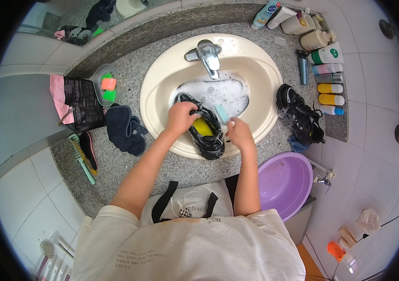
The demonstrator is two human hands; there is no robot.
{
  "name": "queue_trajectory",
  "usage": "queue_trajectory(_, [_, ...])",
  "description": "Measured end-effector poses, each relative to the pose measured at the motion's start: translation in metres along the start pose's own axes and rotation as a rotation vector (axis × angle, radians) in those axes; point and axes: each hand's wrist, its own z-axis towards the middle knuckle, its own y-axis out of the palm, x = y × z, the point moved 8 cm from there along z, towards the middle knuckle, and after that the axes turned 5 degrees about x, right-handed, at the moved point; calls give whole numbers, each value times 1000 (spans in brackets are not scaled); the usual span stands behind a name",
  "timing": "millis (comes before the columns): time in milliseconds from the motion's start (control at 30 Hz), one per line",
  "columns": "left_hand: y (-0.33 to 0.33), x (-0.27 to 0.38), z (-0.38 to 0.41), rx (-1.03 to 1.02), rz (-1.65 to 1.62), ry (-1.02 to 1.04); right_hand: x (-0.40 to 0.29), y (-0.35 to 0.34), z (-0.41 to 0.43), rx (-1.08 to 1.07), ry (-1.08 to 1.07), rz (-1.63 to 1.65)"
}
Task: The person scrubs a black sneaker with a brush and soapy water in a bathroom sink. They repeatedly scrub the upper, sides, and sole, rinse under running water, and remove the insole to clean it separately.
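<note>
A wet black shoe [210, 150] with a yellow inside [203, 128] lies over the front rim of the cream oval sink [157, 75], its far end reaching into the basin. My left hand [182, 117] grips the shoe's upper near that far end. In my right hand [240, 133] is a small brush [221, 113] with a pale blue-green head, just right of the shoe opening; my fingers cover most of its handle. White suds [217, 92] fill the sink bottom, and a dark curved edge shows partly beneath them. A chrome faucet [208, 58] stands above.
Another black shoe [299, 114] rests right of the sink, by a purple basin [285, 179]. Bottles and tubes [329, 89] line the right side. Leftward are a dark cloth [124, 130], a plastic container [97, 86] with bright pieces, a black package [82, 105] and combs [81, 159].
</note>
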Motion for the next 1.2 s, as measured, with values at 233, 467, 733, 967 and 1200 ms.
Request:
queue_trajectory(233, [41,-74,23,-229,-474,-228,38,39,83,205,-83,-256])
queue_trajectory(467, [49,-77,19,-379,-565,-535,47,37,72,-307,-25,130])
queue_trajectory(733, [41,-59,23,-200,-339,-372,-12,-64,-30,-274,-257,125])
queue_trajectory(967, [61,-54,34,-75,-245,-297,-91,-41,3,-275,-321,-687])
queue_trajectory(1200, [77,-59,17,-146,-618,-449,-65,-70,18,-180,-366,-395])
